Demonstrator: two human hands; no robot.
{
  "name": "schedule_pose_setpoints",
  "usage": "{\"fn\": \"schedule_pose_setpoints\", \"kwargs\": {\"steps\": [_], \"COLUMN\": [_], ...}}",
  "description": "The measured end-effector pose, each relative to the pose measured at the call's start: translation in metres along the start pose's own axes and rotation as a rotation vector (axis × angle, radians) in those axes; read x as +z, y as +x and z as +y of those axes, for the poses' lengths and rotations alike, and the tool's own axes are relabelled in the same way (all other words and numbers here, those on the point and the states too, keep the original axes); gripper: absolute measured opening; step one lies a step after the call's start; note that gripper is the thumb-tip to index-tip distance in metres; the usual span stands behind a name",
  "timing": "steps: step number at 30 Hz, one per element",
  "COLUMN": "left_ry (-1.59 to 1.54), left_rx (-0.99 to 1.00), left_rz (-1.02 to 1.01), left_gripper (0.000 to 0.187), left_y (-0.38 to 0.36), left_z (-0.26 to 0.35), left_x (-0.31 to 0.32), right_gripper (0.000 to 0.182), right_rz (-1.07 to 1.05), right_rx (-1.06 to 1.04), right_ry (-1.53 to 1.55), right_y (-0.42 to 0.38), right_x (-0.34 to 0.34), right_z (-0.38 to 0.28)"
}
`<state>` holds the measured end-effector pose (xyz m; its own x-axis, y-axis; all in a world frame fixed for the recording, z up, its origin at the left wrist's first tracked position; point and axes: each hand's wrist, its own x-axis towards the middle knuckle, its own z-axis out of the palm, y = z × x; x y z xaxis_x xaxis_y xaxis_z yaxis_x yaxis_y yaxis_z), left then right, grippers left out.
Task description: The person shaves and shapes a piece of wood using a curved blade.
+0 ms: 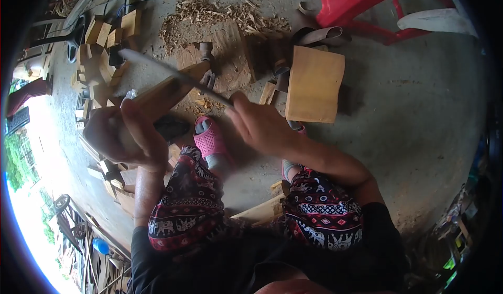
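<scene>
Work position: seated, both hands occupied. The wooden piece (165, 92) slants from the left hand, near, toward the wood block (230, 58), far. We cannot tell whether its tip rests on that block.

Left hand (137, 137): thumb and palm clamped round the near end; the other fingers are too blurred to read one by one. Right hand (257, 125): fingers curled tight about the near end of a long grey tool (157, 66), grip hidden. In view the tool crosses over the wood; blade or file, and contact or gap, we cannot tell.

Technique, our judgement: if the tool is to bear on the wood, brace the far end firmly, keep strokes even with light pressure, and keep the left thumb behind the tool's path. Legs and feet deserve a clear margin too.

Surroundings: a hammer (206, 50) sits on the block, close by the piece's far end; we judge it the chief obstruction. Shavings (209, 11) lie farther off. Right: a pale block (315, 84), then a red chair (356, 3) beyond. Left: heaped offcuts (105, 74). A pink sandal (208, 139) stands close to the work.
</scene>
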<state>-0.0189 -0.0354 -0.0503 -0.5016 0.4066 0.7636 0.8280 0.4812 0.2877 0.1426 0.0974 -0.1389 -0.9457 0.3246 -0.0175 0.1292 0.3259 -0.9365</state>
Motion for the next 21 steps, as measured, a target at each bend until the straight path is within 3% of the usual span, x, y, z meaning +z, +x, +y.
{"fn": "schedule_pose_setpoints", "kwargs": {"steps": [2,4,6,8,9,12,14,16,18,21], "left_ry": [0.057,0.111,-0.026,-0.001,0.030,-0.041,0.030,0.013,-0.003,-0.057], "left_rx": [0.008,0.023,-0.067,0.014,0.078,0.029,0.024,0.049,0.073,0.078], "left_rz": [-0.033,-0.050,-0.033,-0.023,-0.033,-0.018,-0.071,-0.073,-0.063,-0.079], "left_gripper": [0.022,0.023,0.023,0.023,0.023,0.023,0.022,0.024,0.027,0.030], "left_y": [-0.003,-0.003,-0.002,0.001,-0.002,-0.008,-0.008,-0.005,-0.002,-0.008], "left_z": [-0.007,-0.007,0.000,-0.001,-0.002,-0.006,-0.006,-0.005,-0.004,-0.007], "left_x": [-0.005,-0.008,-0.004,-0.004,-0.005,-0.007,-0.014,-0.019,-0.019,-0.016], "right_gripper": [0.017,0.016,0.016,0.017,0.016,0.020,0.019,0.019,0.017,0.020], "right_rz": [0.047,0.011,-0.057,0.061,0.051,-0.026,0.018,0.019,-0.047,-0.029], "right_rx": [-0.251,-0.252,0.085,-0.019,0.001,0.058,-0.283,-0.295,0.018,0.023], "right_ry": [-0.040,-0.102,-0.215,-0.270,-0.223,-0.148,-0.144,-0.142,-0.171,-0.094], "right_y": [-0.008,-0.002,0.011,0.010,0.008,-0.005,-0.006,0.005,0.019,0.009], "right_x": [-0.003,-0.005,0.002,0.009,0.003,-0.006,-0.005,0.003,0.005,0.009], "right_z": [-0.012,0.005,0.051,0.074,0.058,0.003,-0.018,0.004,0.022,0.016]}}
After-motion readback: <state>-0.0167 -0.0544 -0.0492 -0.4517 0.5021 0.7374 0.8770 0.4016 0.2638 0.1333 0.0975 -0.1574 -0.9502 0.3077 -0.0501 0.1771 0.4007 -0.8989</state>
